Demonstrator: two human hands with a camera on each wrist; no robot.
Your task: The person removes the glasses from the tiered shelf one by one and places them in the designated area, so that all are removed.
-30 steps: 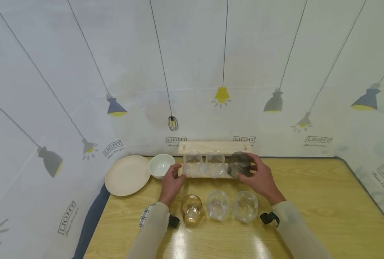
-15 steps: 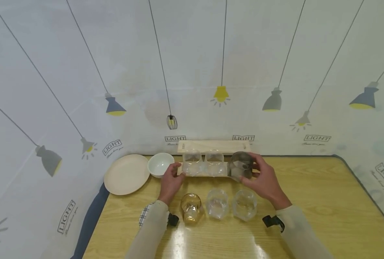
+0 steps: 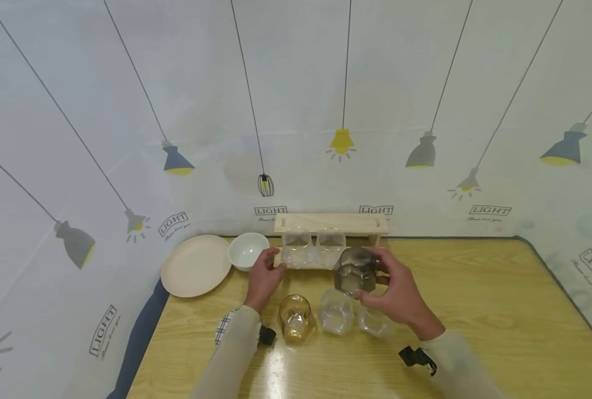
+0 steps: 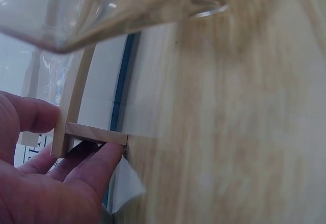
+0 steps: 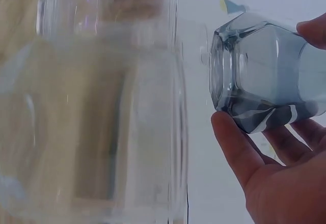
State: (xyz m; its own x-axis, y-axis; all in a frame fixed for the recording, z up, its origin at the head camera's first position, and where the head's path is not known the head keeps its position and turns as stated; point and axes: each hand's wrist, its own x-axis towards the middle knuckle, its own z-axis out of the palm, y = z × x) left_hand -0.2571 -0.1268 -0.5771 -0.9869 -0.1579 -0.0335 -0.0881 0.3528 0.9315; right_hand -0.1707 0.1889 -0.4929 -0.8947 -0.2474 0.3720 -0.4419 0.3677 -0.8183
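While gripping rack point(image 3: 326, 265), glass point(image 3: 356, 271) held.

Smoky grey glass point(image 3: 356, 270), seemingly amber glass point(image 3: 295, 314)

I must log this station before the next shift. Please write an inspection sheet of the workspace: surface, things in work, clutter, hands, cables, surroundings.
Surface: wooden table, light glare near the front edge.
Things in work: smoky grey glass held above the table; wooden rack with two clear glasses on its lower shelf.
Clutter: amber glass and two clear tumblers in front; white bowl and beige plate at left.
Hands: right hand grips the grey glass; left hand holds the rack's left end.
Cables: nothing seen.
Surroundings: white backdrop printed with lamps.
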